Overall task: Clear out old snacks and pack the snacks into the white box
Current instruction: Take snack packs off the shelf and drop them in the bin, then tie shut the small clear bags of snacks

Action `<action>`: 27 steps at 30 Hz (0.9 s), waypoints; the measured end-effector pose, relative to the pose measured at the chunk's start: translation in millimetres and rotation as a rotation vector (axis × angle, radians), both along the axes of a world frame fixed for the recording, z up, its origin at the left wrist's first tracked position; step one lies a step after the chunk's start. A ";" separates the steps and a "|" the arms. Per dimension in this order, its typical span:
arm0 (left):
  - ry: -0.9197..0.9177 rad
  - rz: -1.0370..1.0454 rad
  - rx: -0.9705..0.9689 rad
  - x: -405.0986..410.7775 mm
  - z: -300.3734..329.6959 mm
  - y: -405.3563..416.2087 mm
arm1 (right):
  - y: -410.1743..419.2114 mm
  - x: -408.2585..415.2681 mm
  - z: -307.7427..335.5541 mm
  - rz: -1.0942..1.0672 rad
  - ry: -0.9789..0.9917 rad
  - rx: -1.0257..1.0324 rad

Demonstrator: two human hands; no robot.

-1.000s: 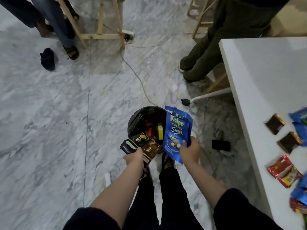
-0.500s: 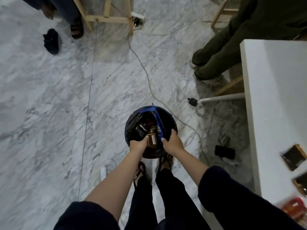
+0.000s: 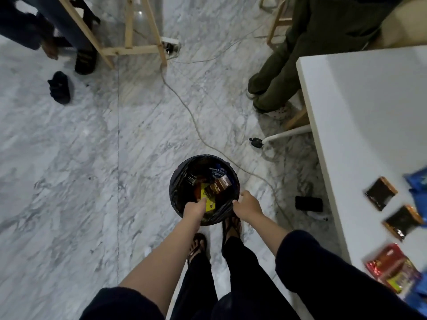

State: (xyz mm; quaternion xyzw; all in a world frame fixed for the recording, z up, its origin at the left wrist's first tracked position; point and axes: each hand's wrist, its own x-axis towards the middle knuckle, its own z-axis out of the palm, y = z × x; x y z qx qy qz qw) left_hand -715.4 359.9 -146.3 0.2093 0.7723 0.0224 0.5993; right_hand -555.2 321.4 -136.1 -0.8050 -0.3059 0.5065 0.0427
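A round bin lined with a black bag is seen on the marble floor directly in front of the person's feet, and several discarded packets lie inside it: a blue packet toward the far side, two brown packets beside it, and a yellow packet at the near side. The left hand is held over the near rim with its fingers curled downward at the yellow packet; whether that packet is gripped or only touched cannot be told. The right hand is held at the near right rim with its fingers bent and nothing visible in them; contact with the bag's edge cannot be confirmed. The clearing-out stage is judged to be partly or wholly done, since old snacks are already in the bin. The packing stage is judged not yet begun as far as can be seen: on the white table to the right, two dark brown packets, a red packet and blue packets lie loose near the edge. The white box is not in view, so its contents cannot be reported. It is therefore assessed that the greater part of the work remains.
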 end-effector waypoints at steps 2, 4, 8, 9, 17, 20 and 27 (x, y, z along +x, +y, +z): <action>-0.016 -0.074 0.025 3.8 8.7 -0.5 | -3.9 -2.7 11.5 -0.055 -0.019 0.036; -0.032 -0.149 0.056 6.7 17.6 -3.2 | -10.4 -4.6 25.0 -0.123 -0.039 0.073; -0.062 -0.287 0.130 15.4 40.6 -13.6 | -36.2 -3.9 55.4 -0.235 -0.086 0.143; -0.072 -0.314 0.151 19.0 46.9 -17.1 | -45.2 -2.6 62.4 -0.264 -0.098 0.156; -0.265 -0.598 0.225 84.5 94.6 -50.6 | -131.2 24.0 109.5 -0.538 -0.227 0.358; -0.326 -0.762 0.269 118.8 109.0 -69.8 | -160.6 39.9 128.1 -0.578 -0.349 0.440; -0.354 -0.941 0.476 224.3 147.0 -126.2 | -221.9 100.5 154.0 -0.772 -0.565 0.458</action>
